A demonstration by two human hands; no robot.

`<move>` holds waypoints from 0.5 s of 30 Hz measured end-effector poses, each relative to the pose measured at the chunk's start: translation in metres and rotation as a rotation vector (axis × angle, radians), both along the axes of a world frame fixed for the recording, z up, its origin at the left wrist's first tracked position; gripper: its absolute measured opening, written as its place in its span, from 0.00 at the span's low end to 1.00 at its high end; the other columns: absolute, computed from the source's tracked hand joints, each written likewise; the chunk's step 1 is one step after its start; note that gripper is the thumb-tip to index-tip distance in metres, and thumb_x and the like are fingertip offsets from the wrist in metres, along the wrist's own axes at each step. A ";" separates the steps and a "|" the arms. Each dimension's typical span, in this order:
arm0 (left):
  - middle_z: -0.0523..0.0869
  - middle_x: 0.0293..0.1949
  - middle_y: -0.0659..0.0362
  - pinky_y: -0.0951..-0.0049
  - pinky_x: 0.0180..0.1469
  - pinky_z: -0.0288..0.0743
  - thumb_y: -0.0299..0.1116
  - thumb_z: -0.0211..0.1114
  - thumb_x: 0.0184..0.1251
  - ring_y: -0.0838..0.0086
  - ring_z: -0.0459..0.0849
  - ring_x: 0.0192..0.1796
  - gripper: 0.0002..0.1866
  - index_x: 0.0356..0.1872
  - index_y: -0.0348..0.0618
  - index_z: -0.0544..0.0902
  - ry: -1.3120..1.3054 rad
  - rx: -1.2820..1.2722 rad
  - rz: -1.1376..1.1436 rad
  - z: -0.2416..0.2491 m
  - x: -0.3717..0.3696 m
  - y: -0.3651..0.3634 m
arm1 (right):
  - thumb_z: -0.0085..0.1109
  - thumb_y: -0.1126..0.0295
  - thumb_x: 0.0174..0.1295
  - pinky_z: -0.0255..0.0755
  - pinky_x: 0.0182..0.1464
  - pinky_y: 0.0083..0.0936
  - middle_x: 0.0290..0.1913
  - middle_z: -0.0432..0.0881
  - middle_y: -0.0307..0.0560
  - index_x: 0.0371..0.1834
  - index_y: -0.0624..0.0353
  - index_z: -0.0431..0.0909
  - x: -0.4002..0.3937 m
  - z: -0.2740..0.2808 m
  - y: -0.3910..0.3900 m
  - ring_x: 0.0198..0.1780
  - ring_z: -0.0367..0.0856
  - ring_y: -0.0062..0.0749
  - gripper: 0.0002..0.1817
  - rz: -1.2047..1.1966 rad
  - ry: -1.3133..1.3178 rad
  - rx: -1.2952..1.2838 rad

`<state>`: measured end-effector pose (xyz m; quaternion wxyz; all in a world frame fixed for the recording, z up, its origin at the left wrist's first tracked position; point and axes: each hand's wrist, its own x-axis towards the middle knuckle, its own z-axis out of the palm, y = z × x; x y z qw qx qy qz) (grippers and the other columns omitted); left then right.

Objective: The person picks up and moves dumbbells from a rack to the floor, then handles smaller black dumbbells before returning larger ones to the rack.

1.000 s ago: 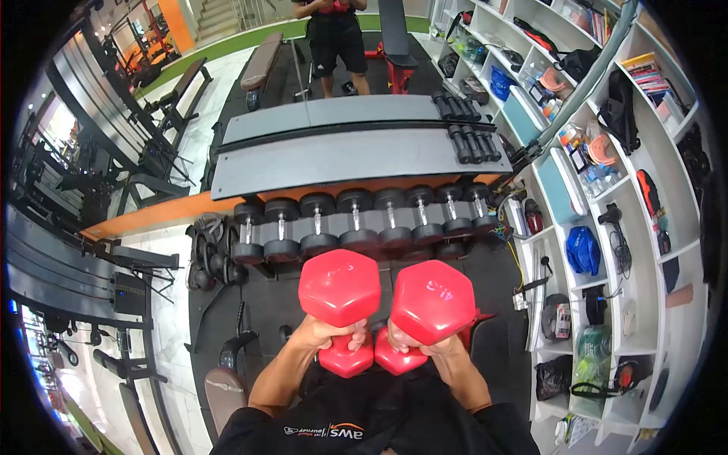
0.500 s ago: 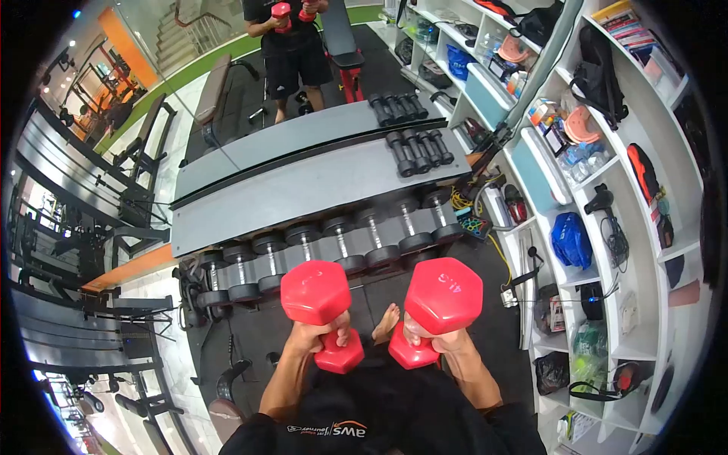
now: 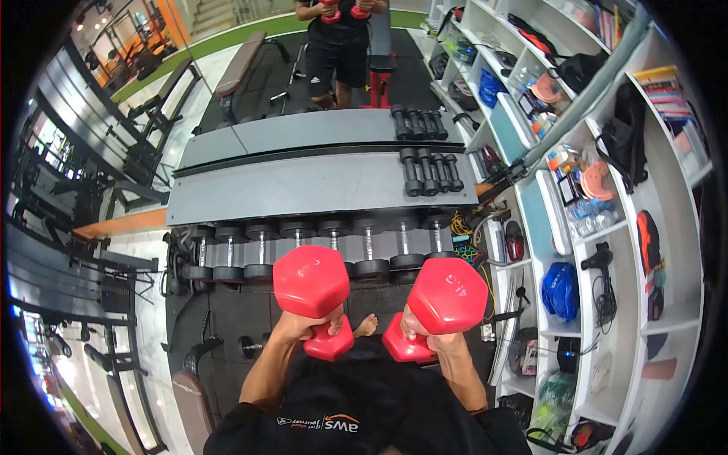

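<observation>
Both red weights are up in front of the dumbbell rack (image 3: 303,186), off its edge and on the person's side. Left hand (image 3: 305,324): grip wrapped round the handle of the left red dumbbell (image 3: 311,282). Right hand (image 3: 441,343): grip closed round the right red dumbbell (image 3: 448,296). The two stand apart, tilted, upper heads leaning outward; a bare foot (image 3: 367,324) shows through the gap. Dark floor (image 3: 227,307) runs before the rack. White shelving (image 3: 679,303) bounds the rack's right side; small black dumbbells (image 3: 430,173) sit near that end of its top.

Bright; strong fisheye bend, black corners; glare lower left.
</observation>
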<state>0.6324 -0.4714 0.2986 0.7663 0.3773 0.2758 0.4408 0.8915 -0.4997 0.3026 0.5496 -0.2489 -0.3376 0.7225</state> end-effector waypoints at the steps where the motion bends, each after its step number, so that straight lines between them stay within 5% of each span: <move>1: 0.75 0.21 0.54 0.69 0.30 0.74 0.35 0.73 0.57 0.68 0.79 0.23 0.16 0.26 0.35 0.74 -0.015 -0.002 0.001 -0.001 -0.001 0.003 | 0.66 0.78 0.60 0.72 0.28 0.28 0.24 0.74 0.45 0.38 0.62 0.74 -0.001 0.000 0.006 0.22 0.74 0.29 0.09 0.011 -0.004 -0.018; 13: 0.76 0.22 0.55 0.67 0.32 0.75 0.37 0.74 0.59 0.69 0.79 0.24 0.17 0.29 0.36 0.75 -0.130 -0.023 0.061 -0.023 -0.022 0.086 | 0.66 0.80 0.60 0.72 0.28 0.26 0.25 0.74 0.43 0.45 0.61 0.72 -0.008 -0.048 0.093 0.23 0.74 0.28 0.14 -0.095 -0.289 0.148; 15: 0.76 0.23 0.56 0.67 0.32 0.75 0.37 0.75 0.59 0.69 0.80 0.24 0.17 0.30 0.36 0.75 -0.117 0.019 0.030 -0.031 -0.029 0.106 | 0.69 0.79 0.58 0.75 0.36 0.29 0.33 0.77 0.44 0.50 0.60 0.74 -0.009 -0.049 0.113 0.33 0.77 0.29 0.18 -0.083 -0.328 0.150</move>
